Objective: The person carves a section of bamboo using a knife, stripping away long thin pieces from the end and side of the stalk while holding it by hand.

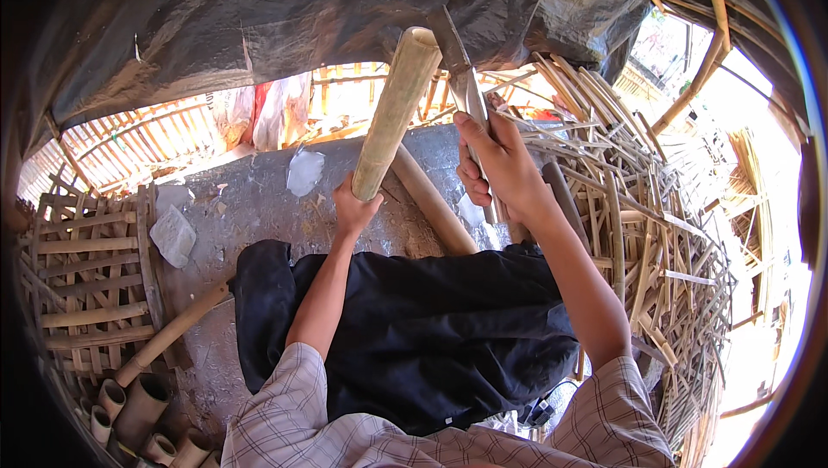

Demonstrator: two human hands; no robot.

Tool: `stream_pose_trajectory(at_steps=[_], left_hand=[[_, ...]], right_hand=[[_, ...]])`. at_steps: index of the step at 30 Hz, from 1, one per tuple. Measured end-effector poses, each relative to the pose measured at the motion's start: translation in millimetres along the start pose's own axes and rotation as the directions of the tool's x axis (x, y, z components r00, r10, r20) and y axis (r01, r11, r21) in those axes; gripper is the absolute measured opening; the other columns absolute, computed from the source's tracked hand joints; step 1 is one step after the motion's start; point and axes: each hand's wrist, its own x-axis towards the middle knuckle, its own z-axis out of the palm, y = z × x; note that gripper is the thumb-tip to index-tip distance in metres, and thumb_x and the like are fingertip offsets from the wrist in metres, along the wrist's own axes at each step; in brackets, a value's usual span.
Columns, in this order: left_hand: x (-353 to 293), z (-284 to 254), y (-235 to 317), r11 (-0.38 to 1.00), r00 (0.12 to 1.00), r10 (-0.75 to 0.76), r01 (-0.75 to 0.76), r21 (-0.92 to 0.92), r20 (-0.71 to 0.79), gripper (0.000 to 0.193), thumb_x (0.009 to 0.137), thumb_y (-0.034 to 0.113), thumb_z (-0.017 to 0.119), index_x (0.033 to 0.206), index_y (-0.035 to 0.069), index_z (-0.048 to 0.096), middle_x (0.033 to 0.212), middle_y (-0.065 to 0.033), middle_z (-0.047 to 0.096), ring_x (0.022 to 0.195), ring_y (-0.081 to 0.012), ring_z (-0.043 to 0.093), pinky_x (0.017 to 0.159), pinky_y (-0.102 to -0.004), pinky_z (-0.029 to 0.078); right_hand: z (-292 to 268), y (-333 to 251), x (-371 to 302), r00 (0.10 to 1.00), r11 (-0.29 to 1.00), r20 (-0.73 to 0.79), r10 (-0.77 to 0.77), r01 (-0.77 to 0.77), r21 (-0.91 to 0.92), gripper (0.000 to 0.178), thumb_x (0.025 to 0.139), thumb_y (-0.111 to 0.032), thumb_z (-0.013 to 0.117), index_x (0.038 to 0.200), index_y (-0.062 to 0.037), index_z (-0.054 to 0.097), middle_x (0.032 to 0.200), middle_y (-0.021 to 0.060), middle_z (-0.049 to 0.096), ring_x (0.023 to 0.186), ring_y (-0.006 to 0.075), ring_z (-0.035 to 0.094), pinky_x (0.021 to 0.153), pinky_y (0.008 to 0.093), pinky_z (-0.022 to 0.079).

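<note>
My left hand (355, 207) is closed around the lower end of a thick, pale bamboo tube (397, 114). The tube is raised in front of me and leans to the right, its cut, hollow end uppermost. To its right, my right hand (503, 162) grips a long-bladed knife (466, 84). The blade points up and slightly left, with its upper part close beside the tube's top end; whether they touch, I cannot tell. Dark cloth (414, 321) covers my lap below both hands.
Another bamboo pole (435, 205) lies beyond my lap. Split bamboo strips (660, 244) are heaped at the right. A woven bamboo frame (90, 270) stands at the left, above several cut tubes (142, 408). Dark plastic sheeting (285, 19) hangs ahead.
</note>
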Motion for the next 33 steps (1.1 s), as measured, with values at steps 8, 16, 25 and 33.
stream_pose_trajectory(at_steps=[8,16,25,33], left_hand=[[0,-1,-1,1.000,1.000,0.015,-0.014,0.020,-0.019,0.033,0.066,0.010,0.080,0.093,-0.001,0.064,0.077,-0.0192,0.073,0.073,-0.0360,0.075,0.068,-0.0422,0.058],[-4,2,2,1.000,1.000,-0.012,0.012,0.016,-0.008,0.032,0.066,0.010,0.079,0.091,-0.001,0.063,0.076,-0.0192,0.071,0.073,-0.0364,0.074,0.068,-0.0432,0.057],[-7,-8,1,0.996,0.996,-0.086,0.086,0.000,-0.022,0.033,0.068,0.009,0.078,0.096,-0.001,0.065,0.082,-0.0182,0.073,0.078,-0.0328,0.075,0.073,-0.0417,0.058],[-5,-16,11,0.993,0.992,-0.107,0.110,-0.033,0.060,0.034,0.070,0.009,0.077,0.101,0.000,0.064,0.088,-0.0190,0.073,0.084,-0.0314,0.075,0.076,-0.0406,0.057]], right_hand=[[5,5,-4,0.999,0.998,0.040,0.028,-0.026,-0.053,0.031,0.109,-0.033,0.057,0.097,-0.0071,0.045,0.063,0.0020,0.045,0.044,0.0084,0.043,0.036,0.0275,0.034],[-13,-5,-4,0.986,0.988,0.073,0.147,-0.143,-0.053,0.035,0.108,-0.033,0.058,0.092,-0.0070,0.043,0.061,0.0007,0.043,0.043,0.0087,0.041,0.036,0.0276,0.032],[4,5,2,0.982,0.962,0.100,0.163,-0.135,-0.237,0.039,0.107,-0.034,0.060,0.088,-0.0077,0.038,0.061,0.0000,0.041,0.044,0.0081,0.039,0.037,0.0292,0.032],[23,58,-2,0.968,0.922,0.081,0.236,-0.197,-0.335,0.044,0.107,-0.040,0.061,0.094,-0.0041,0.040,0.063,0.0042,0.048,0.047,0.0104,0.045,0.038,0.0307,0.038]])
